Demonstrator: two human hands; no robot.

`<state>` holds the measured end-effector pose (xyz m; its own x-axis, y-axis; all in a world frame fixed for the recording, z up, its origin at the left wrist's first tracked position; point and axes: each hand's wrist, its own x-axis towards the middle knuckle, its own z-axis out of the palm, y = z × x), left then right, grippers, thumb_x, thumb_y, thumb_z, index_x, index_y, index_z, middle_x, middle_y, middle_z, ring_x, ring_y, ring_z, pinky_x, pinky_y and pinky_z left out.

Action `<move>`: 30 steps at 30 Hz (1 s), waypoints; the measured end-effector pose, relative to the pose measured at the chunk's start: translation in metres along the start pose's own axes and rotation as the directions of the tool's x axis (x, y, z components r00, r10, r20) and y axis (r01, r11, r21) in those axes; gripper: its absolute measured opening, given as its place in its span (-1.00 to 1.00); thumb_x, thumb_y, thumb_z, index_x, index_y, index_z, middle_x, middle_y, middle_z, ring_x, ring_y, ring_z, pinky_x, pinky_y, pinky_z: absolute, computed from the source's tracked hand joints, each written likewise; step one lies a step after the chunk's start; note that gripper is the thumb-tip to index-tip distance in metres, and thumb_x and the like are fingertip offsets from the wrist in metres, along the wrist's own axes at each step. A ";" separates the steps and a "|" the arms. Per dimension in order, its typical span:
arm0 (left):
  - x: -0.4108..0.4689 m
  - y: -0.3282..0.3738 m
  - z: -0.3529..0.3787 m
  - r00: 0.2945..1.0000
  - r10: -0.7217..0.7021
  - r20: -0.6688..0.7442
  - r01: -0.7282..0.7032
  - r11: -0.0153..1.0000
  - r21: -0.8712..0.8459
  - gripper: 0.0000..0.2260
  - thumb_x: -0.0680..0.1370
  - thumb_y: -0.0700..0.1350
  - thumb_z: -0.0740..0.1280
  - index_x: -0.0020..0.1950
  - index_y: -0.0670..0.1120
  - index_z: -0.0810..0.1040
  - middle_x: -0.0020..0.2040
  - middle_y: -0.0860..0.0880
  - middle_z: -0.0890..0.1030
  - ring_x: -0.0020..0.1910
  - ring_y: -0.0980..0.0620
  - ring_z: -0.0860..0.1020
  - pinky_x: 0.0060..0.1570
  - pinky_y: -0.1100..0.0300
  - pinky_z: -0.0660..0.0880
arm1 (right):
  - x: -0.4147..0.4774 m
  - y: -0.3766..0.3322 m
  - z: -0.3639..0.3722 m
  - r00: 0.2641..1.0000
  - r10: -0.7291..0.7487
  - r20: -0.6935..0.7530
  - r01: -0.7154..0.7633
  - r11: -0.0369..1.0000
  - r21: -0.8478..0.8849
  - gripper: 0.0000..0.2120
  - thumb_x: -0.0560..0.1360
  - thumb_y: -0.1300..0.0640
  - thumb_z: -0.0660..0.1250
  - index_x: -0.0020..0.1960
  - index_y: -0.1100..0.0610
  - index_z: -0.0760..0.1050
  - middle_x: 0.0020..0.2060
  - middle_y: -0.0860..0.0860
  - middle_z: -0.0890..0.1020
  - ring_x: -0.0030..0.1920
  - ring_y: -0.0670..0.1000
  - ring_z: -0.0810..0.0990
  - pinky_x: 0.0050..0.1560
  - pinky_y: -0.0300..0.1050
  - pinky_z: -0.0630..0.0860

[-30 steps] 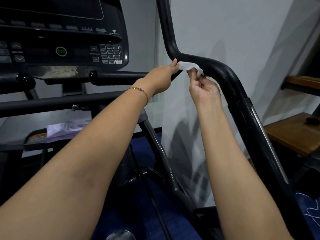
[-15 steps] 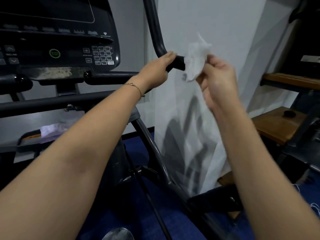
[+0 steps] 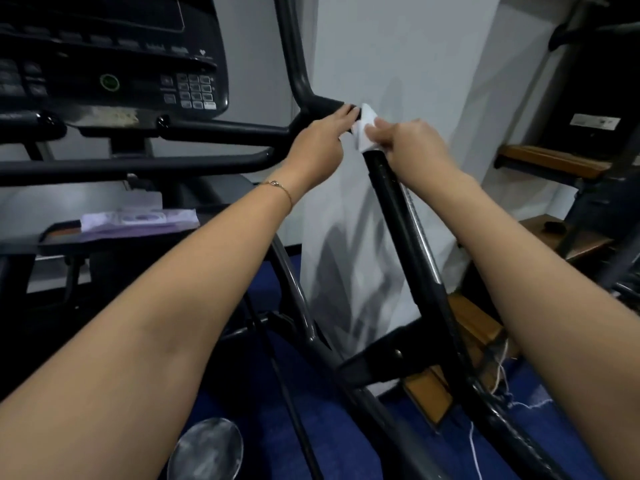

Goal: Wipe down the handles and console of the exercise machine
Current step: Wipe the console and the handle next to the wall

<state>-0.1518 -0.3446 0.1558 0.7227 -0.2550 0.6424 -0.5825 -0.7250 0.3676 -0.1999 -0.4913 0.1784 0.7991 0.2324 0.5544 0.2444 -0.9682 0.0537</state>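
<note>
The white wipe sits on the bend of the black handle, between the hands. The right hand pinches it against the bar. Just beside it, the left hand curls over the handle, apparently touching the wipe's edge.

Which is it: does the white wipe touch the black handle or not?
Touching. The head view shows the right hand holding the wipe against the handle, draped over the bar with no gap.
</note>
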 end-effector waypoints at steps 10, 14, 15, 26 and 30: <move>-0.010 0.032 -0.022 0.988 -0.027 0.149 -0.019 0.954 0.298 -0.42 0.51 -0.38 0.03 0.50 -0.03 0.24 0.51 0.06 0.22 0.46 -0.06 0.25 0.38 0.14 0.23 | -0.027 0.014 0.010 0.996 -0.088 0.022 0.086 0.992 0.090 -0.49 0.48 0.34 0.13 0.38 -0.01 0.37 0.35 0.03 0.45 0.25 0.17 0.47 0.16 0.01 0.45; -0.012 0.041 -0.034 0.976 -0.027 0.217 -0.070 0.903 0.425 -0.52 0.51 -0.37 0.02 0.40 -0.12 0.34 0.44 -0.12 0.35 0.33 -0.18 0.38 0.23 -0.01 0.37 | -0.024 0.015 0.009 0.993 -0.114 -0.033 0.114 0.993 -0.027 -0.53 0.50 0.28 0.15 0.35 -0.05 0.36 0.18 0.13 0.50 0.13 0.22 0.51 -0.02 0.00 0.47; -0.013 0.044 -0.036 0.973 -0.024 0.230 -0.082 0.893 0.442 -0.51 0.51 -0.37 0.01 0.43 -0.14 0.31 0.45 -0.12 0.33 0.36 -0.18 0.35 0.26 -0.01 0.35 | -0.028 0.014 0.008 0.978 -0.200 -0.061 0.194 0.977 -0.093 -0.54 0.48 0.31 0.17 0.33 0.00 0.40 0.13 0.14 0.52 0.05 0.23 0.54 -0.14 -0.01 0.45; -0.018 0.046 -0.036 0.968 -0.021 0.251 -0.093 0.896 0.435 -0.40 0.52 -0.43 -0.01 0.55 -0.10 0.09 0.55 0.00 0.10 0.48 -0.14 0.19 0.39 0.03 0.24 | -0.053 0.021 0.012 0.871 -0.492 0.004 0.457 0.806 -0.376 -0.66 0.34 0.22 0.13 -0.12 0.00 0.65 -0.02 -0.14 0.68 -0.03 0.05 0.67 -0.21 -0.22 0.52; -0.017 0.042 -0.032 0.964 -0.047 0.261 -0.060 0.919 0.390 -0.36 0.49 -0.46 -0.02 0.55 -0.09 0.05 0.56 0.02 0.05 0.47 -0.14 0.19 0.38 0.06 0.24 | -0.047 0.017 0.016 0.896 -0.436 -0.084 0.378 0.848 -0.371 -0.62 0.21 0.35 0.42 -0.02 0.09 0.62 0.00 -0.02 0.69 -0.03 0.15 0.67 -0.15 -0.07 0.56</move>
<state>-0.2008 -0.3506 0.1815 0.8215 -0.3785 0.4265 -0.4338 -0.9002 0.0368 -0.2241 -0.5175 0.1399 0.5633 0.6229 0.5428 0.3060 -0.7675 0.5633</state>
